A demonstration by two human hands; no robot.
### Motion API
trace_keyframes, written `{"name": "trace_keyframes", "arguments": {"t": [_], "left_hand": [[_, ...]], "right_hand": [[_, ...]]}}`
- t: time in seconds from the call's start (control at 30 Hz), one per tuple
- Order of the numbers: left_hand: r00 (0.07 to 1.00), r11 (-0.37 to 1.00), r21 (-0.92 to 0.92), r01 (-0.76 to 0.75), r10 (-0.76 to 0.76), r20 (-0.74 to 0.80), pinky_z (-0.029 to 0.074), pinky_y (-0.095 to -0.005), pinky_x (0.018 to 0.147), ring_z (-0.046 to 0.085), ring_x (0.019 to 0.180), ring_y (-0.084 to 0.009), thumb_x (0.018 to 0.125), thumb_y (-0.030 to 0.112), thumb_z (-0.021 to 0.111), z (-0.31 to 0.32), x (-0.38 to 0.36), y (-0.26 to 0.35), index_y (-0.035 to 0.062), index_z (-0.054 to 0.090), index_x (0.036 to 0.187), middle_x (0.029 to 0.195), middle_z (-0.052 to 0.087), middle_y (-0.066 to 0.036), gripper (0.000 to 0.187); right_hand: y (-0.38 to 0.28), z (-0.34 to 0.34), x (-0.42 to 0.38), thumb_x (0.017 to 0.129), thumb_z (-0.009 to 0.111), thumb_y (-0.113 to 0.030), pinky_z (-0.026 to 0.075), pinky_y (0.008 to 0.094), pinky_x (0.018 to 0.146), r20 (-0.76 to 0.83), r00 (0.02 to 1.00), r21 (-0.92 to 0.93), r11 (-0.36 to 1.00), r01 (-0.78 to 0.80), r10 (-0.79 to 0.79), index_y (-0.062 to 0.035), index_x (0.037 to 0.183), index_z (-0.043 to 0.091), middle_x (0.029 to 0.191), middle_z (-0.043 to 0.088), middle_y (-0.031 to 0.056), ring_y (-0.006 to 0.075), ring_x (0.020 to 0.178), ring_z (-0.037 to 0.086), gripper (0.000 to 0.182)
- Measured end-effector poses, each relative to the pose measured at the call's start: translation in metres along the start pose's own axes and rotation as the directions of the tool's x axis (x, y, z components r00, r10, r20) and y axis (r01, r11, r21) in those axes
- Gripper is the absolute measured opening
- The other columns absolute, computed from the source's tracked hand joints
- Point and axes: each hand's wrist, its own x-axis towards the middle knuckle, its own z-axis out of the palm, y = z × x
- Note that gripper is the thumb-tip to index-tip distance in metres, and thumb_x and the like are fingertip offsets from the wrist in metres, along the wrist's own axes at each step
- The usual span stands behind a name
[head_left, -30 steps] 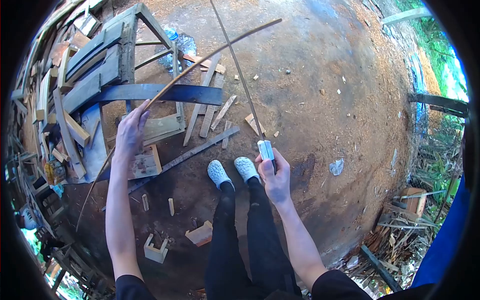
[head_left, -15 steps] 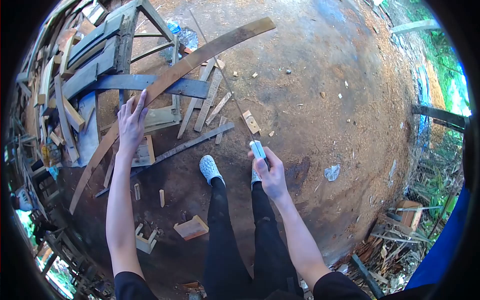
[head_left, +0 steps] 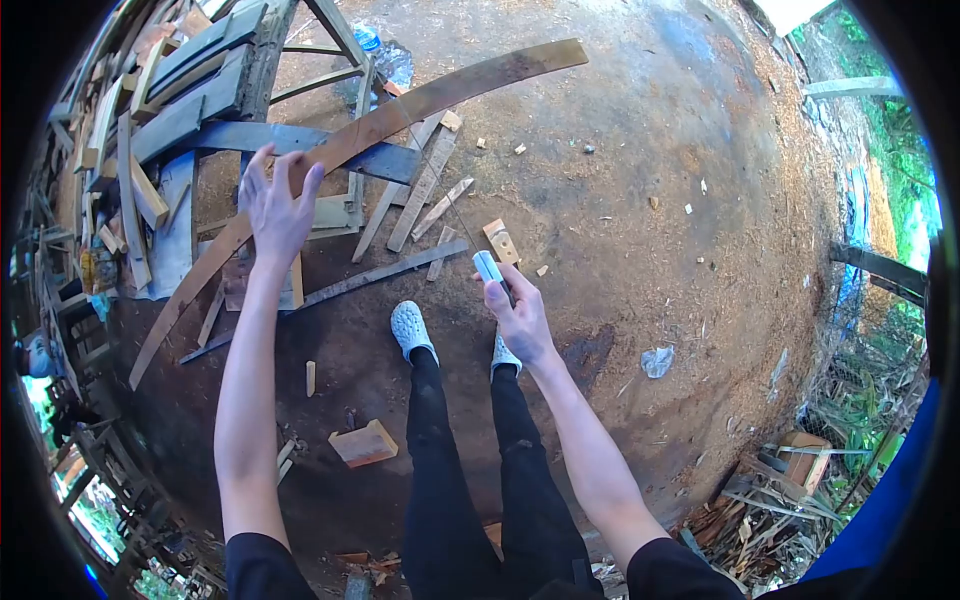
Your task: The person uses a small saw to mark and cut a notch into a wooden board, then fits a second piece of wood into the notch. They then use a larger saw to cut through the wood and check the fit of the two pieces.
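A long brown plank (head_left: 455, 88) lies across a dark board (head_left: 385, 162) beside the wood stack, its outline bowed in this wide view. My left hand (head_left: 278, 215) is over the plank, fingers spread and curled, overlapping its near edge. In my right hand (head_left: 515, 315) is a handsaw with a pale blue handle (head_left: 488, 267), fingers wrapped round it. The saw's thin blade, seen edge-on, points up and left toward the plank, its far part hidden beneath the plank.
Stacked boards (head_left: 205, 95) lean on a wooden frame at upper left. Loose strips (head_left: 435, 180), a holed block (head_left: 500, 240) and a wood offcut (head_left: 363, 443) lie on the dirt floor. Wood scraps (head_left: 770, 510) pile up at lower right. My feet (head_left: 410, 330) stand mid-floor.
My left hand has loosened from the plank and its fingers have spread. My right hand has moved up and left with the saw, whose blade now passes behind the plank.
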Motion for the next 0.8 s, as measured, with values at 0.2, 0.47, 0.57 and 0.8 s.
{"name": "trace_keyframes", "arguments": {"t": [0.2, 0.47, 0.57, 0.8], "left_hand": [[0.998, 0.995, -0.078, 0.058, -0.058, 0.001, 0.026, -0.0496, 0.119, 0.051, 0.136, -0.0275, 0.107, 0.052, 0.042, 0.047, 0.059, 0.060, 0.0144, 0.066, 0.131, 0.140, 0.060, -0.014, 0.050], [0.978, 0.991, -0.049, 0.123, -0.113, 0.173, 0.035, -0.0489, 0.114, 0.071, 0.101, -0.0301, 0.110, 0.046, 0.029, 0.053, 0.067, 0.071, 0.0110, 0.079, 0.095, 0.091, 0.076, -0.014, 0.062], [0.957, 0.989, -0.035, 0.141, -0.127, 0.262, 0.041, -0.0453, 0.106, 0.071, 0.096, -0.0304, 0.110, 0.043, 0.030, 0.046, 0.072, 0.074, 0.0109, 0.078, 0.093, 0.089, 0.075, -0.016, 0.060], [0.935, 0.984, -0.029, 0.174, -0.156, 0.320, 0.044, -0.0424, 0.093, 0.069, 0.087, -0.0335, 0.109, 0.041, 0.030, 0.041, 0.075, 0.078, 0.0090, 0.077, 0.092, 0.085, 0.073, -0.019, 0.060]], "right_hand": [[0.008, -0.009, -0.002, 0.101, 0.063, -0.048, 0.040, 0.0273, 0.066, 0.006, 1.000, -0.013, 1.000, 0.008, -0.008, -0.0024, 0.111, 0.064, 0.074, 0.053, -0.0001, 0.0080, 0.072, 0.047, 0.047], [0.007, -0.004, 0.001, 0.103, 0.061, -0.043, 0.041, 0.0293, 0.066, 0.020, 1.000, -0.014, 1.000, -0.008, 0.008, -0.0026, 0.114, 0.061, 0.074, 0.052, 0.0016, 0.0106, 0.071, 0.048, 0.042], [0.005, 0.004, 0.000, 0.103, 0.061, -0.042, 0.040, 0.0293, 0.064, -0.009, 1.000, -0.018, 1.000, 0.011, -0.011, -0.0028, 0.113, 0.061, 0.072, 0.051, 0.0012, 0.0101, 0.068, 0.047, 0.040], [0.032, 0.011, 0.006, 0.102, 0.062, -0.044, 0.035, 0.0269, 0.058, -0.105, 0.993, 0.001, 0.998, 0.058, -0.057, -0.0018, 0.106, 0.064, 0.071, 0.051, -0.0026, 0.0062, 0.065, 0.042, 0.042]]}}
